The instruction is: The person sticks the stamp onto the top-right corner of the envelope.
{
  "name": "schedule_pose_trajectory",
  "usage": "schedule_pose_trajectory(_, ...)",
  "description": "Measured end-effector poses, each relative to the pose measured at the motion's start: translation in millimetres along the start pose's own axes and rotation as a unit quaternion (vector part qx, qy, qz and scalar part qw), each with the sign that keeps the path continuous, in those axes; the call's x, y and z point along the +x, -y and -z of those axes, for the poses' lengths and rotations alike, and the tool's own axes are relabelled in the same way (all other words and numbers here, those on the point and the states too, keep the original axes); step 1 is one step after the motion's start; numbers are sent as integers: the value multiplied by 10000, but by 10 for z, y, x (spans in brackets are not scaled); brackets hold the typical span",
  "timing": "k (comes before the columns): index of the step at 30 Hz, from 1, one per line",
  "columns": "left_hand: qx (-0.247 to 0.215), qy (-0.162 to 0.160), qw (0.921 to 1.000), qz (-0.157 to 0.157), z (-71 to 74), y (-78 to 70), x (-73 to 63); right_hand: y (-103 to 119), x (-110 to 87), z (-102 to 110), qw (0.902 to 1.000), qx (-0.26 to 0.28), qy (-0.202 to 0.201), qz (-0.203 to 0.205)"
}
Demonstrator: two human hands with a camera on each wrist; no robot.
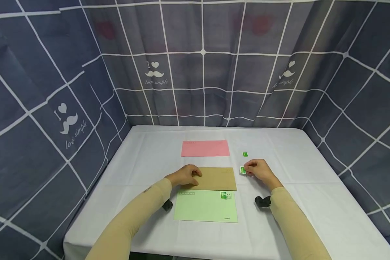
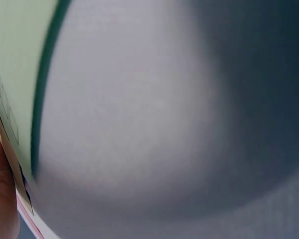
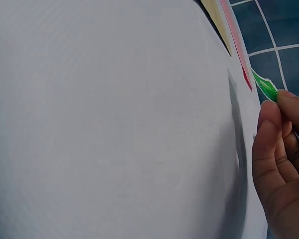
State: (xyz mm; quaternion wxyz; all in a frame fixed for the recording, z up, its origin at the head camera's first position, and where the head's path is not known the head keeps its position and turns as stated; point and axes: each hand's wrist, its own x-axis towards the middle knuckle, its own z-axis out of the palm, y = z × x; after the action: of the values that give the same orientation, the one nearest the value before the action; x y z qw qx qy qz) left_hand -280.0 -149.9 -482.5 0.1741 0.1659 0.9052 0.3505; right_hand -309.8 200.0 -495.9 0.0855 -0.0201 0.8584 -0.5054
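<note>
A brown envelope [image 1: 216, 178] lies in the middle of the table, and my left hand [image 1: 183, 175] rests on its left end with thumb and fingertips spread apart. In the left wrist view only part of that hand [image 2: 1, 191] shows at the left edge, beside the envelope's edge. My right hand [image 1: 260, 170] pinches a small green stamp [image 1: 243, 170] with a white border, just right of the brown envelope. Between thumb and finger in the right wrist view, the stamp [image 3: 265, 85] looks slightly bent.
Nearest me lies a light green envelope [image 1: 204, 209] with green stamp printing [image 1: 225, 195] at its upper right. Farther back is a pink envelope [image 1: 205, 148]. Another green stamp [image 1: 245, 154] lies right of it. A white cloth covers the table [image 1: 149, 151]; dark checked curtains [image 1: 188, 72] surround it.
</note>
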Motion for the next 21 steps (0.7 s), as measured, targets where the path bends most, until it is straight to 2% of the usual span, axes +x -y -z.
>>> schedule_pose_trajectory(9,-64,-34,9999,105,4,9,13,40,34,-48,9996,95,146,221)
schedule_pose_trajectory(21,-49,34,9999,95,4,-1,6,98,74,-171,9993,167,209,246)
